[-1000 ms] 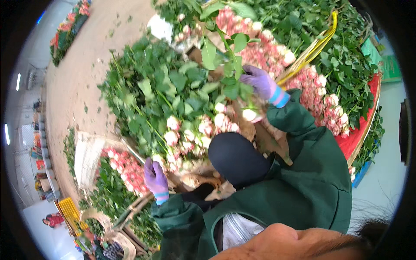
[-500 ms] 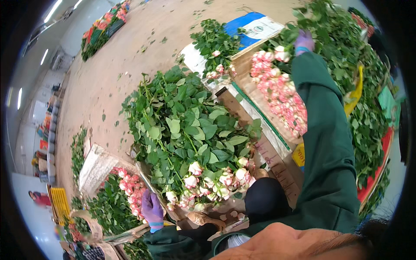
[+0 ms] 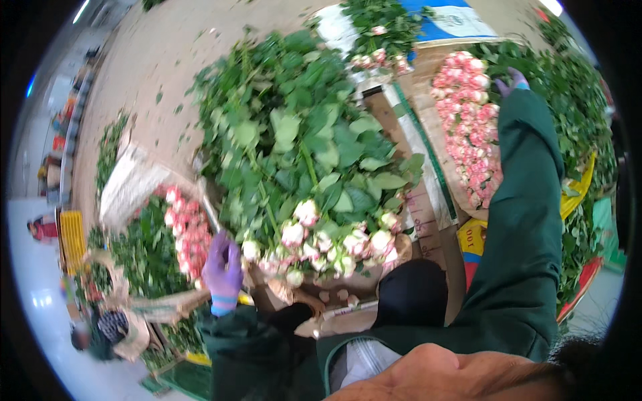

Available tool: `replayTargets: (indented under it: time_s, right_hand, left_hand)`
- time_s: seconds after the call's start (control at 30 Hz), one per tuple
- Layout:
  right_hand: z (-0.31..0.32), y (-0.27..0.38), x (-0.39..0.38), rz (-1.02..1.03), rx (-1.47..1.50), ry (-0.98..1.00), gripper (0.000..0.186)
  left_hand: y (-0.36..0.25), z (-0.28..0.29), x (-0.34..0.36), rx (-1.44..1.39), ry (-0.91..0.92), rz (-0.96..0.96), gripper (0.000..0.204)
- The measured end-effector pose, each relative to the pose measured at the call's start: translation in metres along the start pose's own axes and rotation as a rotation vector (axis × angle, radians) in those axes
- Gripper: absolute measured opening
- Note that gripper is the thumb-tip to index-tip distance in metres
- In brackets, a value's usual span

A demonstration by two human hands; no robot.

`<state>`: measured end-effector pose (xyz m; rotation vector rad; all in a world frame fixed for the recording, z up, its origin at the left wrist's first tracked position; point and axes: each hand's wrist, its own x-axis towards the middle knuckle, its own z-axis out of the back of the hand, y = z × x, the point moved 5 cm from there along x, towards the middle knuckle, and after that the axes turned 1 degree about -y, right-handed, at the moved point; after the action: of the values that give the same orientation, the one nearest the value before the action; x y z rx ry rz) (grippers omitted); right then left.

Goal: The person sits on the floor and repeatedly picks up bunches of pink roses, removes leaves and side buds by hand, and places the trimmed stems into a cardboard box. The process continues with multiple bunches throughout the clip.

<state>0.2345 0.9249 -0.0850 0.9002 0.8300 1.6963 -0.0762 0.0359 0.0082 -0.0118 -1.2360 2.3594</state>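
My right hand (image 3: pixel 512 82), in a purple glove, is at the far pile of leafy stems (image 3: pixel 558 97), just behind a long row of pink-and-white rose heads (image 3: pixel 461 127); its fingers are apart, partly among leaves. My left hand (image 3: pixel 223 271), also gloved, has loosely bent, separated fingers beside a paper-edged bundle of pink roses (image 3: pixel 187 230). Between my hands lies a large leafy pile of roses (image 3: pixel 287 147), pale heads toward me, on brown cardboard (image 3: pixel 381 113).
A white sheet (image 3: pixel 134 187) stands at left. A blue-and-white sack (image 3: pixel 455 20) lies at the back, yellow packaging (image 3: pixel 575 197) at right. The floor (image 3: pixel 154 60) has scattered leaves. A yellow crate (image 3: pixel 70 240), a person in red (image 3: pixel 43 228) and a worker (image 3: pixel 90 334) are far left.
My right hand has moved from over the middle pile, near a leafy stem, out to the right-hand pile. My left hand remains beside the left bundle. The camera view has shifted.
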Motion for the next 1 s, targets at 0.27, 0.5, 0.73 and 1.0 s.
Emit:
replayTargets:
  time_s: [0.27,0.5,0.73,1.0]
  right_hand:
    - [-0.168,0.308,-0.405,0.473,-0.174,0.737,0.036]
    - [-0.28,0.328,-0.506,0.519,-0.895,0.982,0.052]
    - [-0.28,0.354,-0.511,0.311,-0.715,0.923,0.045]
    - [-0.225,0.342,-0.512,0.083,0.398,0.927,0.034]
  left_hand:
    - [-0.038,0.018,-0.015,0.141,-0.1,0.01,0.035]
    - [-0.044,0.023,-0.015,-0.124,-0.102,-0.006,0.035]
    - [-0.053,0.057,-0.024,-0.234,-0.009,0.024,0.041]
    - [-0.057,0.064,-0.029,-0.282,-0.03,-0.024,0.041]
